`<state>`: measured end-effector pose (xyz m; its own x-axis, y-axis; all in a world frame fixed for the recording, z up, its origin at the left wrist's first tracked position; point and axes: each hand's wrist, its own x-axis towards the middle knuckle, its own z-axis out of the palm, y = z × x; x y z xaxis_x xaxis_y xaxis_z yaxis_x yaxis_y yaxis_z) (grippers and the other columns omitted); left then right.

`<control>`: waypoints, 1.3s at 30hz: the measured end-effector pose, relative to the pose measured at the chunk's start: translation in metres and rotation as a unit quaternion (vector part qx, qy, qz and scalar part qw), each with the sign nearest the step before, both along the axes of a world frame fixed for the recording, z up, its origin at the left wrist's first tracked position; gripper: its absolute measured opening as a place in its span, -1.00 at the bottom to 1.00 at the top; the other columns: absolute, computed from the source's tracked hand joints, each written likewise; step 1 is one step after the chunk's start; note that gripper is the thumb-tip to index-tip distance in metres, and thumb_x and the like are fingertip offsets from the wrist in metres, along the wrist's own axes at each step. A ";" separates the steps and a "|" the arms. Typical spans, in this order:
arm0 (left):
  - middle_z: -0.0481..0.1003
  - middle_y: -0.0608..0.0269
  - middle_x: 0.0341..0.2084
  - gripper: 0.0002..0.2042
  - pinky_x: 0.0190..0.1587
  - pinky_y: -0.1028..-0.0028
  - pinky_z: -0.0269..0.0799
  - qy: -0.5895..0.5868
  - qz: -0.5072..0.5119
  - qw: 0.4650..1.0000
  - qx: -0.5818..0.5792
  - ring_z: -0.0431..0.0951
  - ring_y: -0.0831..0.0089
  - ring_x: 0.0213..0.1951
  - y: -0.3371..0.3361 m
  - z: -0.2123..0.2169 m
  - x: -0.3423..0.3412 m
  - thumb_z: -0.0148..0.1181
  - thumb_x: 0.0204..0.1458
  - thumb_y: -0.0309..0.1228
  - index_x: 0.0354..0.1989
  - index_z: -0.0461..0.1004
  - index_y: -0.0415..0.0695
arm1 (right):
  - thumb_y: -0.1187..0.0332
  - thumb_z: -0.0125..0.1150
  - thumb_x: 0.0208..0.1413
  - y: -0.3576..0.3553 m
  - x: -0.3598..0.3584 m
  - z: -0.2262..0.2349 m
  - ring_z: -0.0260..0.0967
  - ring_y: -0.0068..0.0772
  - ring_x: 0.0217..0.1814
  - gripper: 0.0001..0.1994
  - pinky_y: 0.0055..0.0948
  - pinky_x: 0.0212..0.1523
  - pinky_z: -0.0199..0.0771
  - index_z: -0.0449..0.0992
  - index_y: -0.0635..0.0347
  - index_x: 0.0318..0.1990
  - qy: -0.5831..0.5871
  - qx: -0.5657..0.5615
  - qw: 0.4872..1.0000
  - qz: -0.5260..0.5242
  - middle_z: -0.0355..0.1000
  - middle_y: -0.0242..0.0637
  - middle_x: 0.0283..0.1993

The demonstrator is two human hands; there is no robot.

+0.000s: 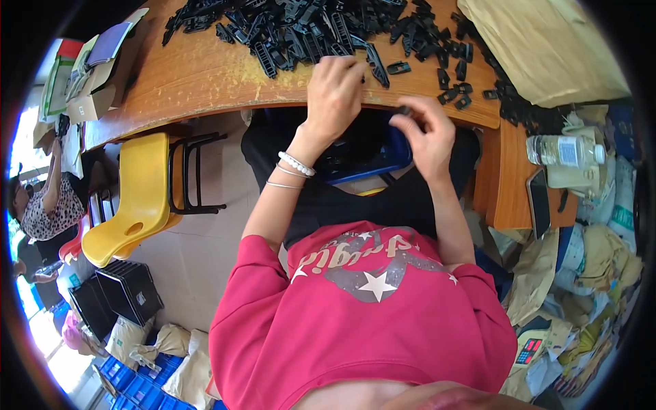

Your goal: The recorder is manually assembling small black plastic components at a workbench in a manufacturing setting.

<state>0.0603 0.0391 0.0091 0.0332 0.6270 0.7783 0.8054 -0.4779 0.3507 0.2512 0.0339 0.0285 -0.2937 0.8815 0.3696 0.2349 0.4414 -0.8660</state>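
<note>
My left hand (pixel 333 96) is over the near edge of the wooden table (pixel 198 85), fingers curled, next to a pile of long black plastic parts (pixel 287 37). What its fingertips hold, if anything, is hidden. My right hand (pixel 430 137) is above my lap, thumb and fingers closed on a small black plastic part (pixel 404 110). Below and between my hands, a blue bin (pixel 372 171) sits on my lap, its inside dark with what look like black pieces. Smaller black clips (pixel 462 89) lie scattered on the table beyond my right hand.
A large brown paper bag (pixel 547 51) lies at the far right. Near it are a clear plastic bottle (pixel 564 151) and a phone (pixel 538 203). A yellow chair (pixel 140 198) stands left, with a person (pixel 51 205) beyond it. Blue crates (pixel 147 383) are at lower left.
</note>
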 end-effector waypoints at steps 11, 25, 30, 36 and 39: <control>0.38 0.22 -0.24 -0.73 -0.06 0.43 0.32 0.320 -0.062 0.940 -0.096 0.39 0.33 -0.14 0.033 0.000 0.007 0.12 -0.12 -0.48 -0.17 0.42 -0.16 | 0.53 0.36 -0.11 0.051 0.055 -0.046 0.41 -0.13 -0.16 -0.77 -0.30 -0.13 0.41 0.56 0.29 -0.23 -0.106 0.192 0.967 -0.132 0.50 -0.16 -0.23; 0.57 0.20 -0.35 -0.72 -0.17 0.58 0.50 -0.469 -0.117 0.830 -0.279 0.59 0.53 -0.29 -0.019 0.000 0.021 0.08 0.14 -0.65 0.03 0.35 -0.25 | 0.43 0.31 -0.01 0.098 0.004 -0.041 0.39 -0.15 -0.14 -0.78 -0.29 -0.11 0.41 0.57 0.27 -0.18 -0.153 0.203 0.966 -0.041 0.47 -0.22 -0.24; 0.52 0.21 -0.38 -0.78 -0.30 0.56 0.46 -0.169 -0.029 0.946 -0.275 0.55 0.48 -0.39 -0.012 0.008 0.017 0.27 -0.04 -0.61 -0.18 0.55 -0.24 | 0.40 0.36 0.00 0.077 0.026 -0.027 0.42 -0.35 -0.30 -0.75 -0.42 -0.26 0.44 0.57 0.32 -0.18 -0.194 0.058 0.978 -0.043 0.42 -0.27 -0.31; 0.44 0.15 -0.34 -0.81 -0.23 0.31 0.40 -0.060 -0.026 0.975 -0.212 0.43 0.19 -0.26 -0.009 -0.006 0.012 0.29 -0.09 -0.54 -0.26 0.55 -0.24 | 0.48 0.32 0.02 0.069 0.036 -0.017 0.28 -0.59 -0.41 -0.76 -0.57 -0.40 0.29 0.60 0.31 -0.12 -0.113 -0.049 0.987 0.107 0.40 -0.35 -0.34; 0.44 0.16 -0.35 -0.80 -0.23 0.31 0.39 -0.066 -0.054 0.975 -0.205 0.42 0.19 -0.27 -0.006 -0.006 0.011 0.29 -0.11 -0.56 -0.25 0.55 -0.24 | 0.49 0.32 0.01 0.072 0.037 -0.020 0.29 -0.56 -0.39 -0.76 -0.56 -0.39 0.30 0.60 0.32 -0.13 -0.108 -0.030 0.986 0.126 0.39 -0.34 -0.35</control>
<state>0.0714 0.0329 0.0035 0.0324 0.8847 0.4650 0.6935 -0.3549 0.6270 0.2883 0.1055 0.0089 -0.5729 0.7885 0.2239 0.3055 0.4588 -0.8344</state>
